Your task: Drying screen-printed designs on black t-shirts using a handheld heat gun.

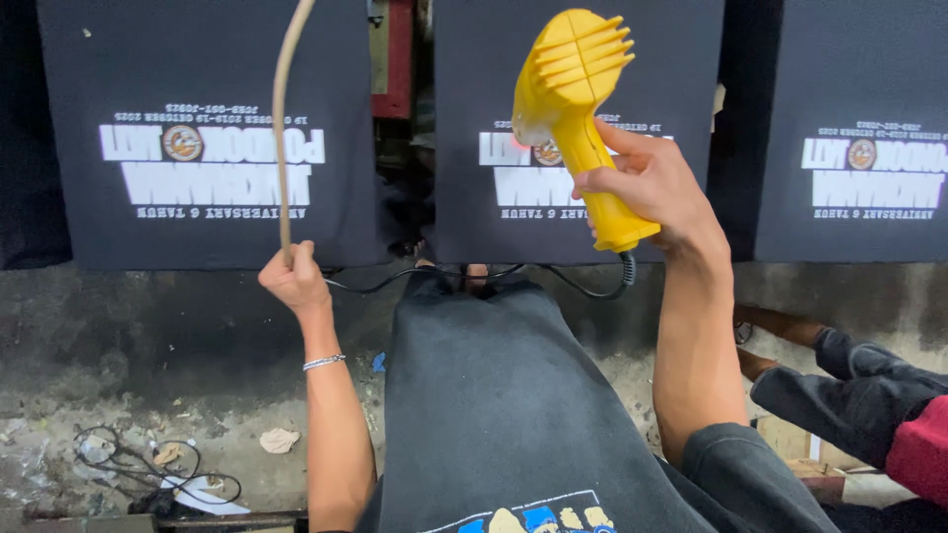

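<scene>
My right hand (647,188) grips the handle of a yellow heat gun (578,109), fingers wrapped tight, its finned nozzle pointing toward 12 o'clock at the middle dark printed shirt (464,148), stretched flat on the surface. A faint red glow shows at the gun's mouth, right over the white print. A black coiled cord (602,289) leaves the handle's base at 6 o'clock and trails left across my lap. My left hand (293,276), at 9 o'clock from the gun, is closed around a thin tan stick (282,128) that rises toward 12 o'clock; a silver bracelet (324,362) circles that wrist. Matching shirts lie at 10 o'clock (207,138) and 2 o'clock (859,128). At 4 o'clock, another person's dark sleeve (859,390) reaches in. Tangled wires (138,464) litter the concrete floor (148,326) at 8 o'clock.
</scene>
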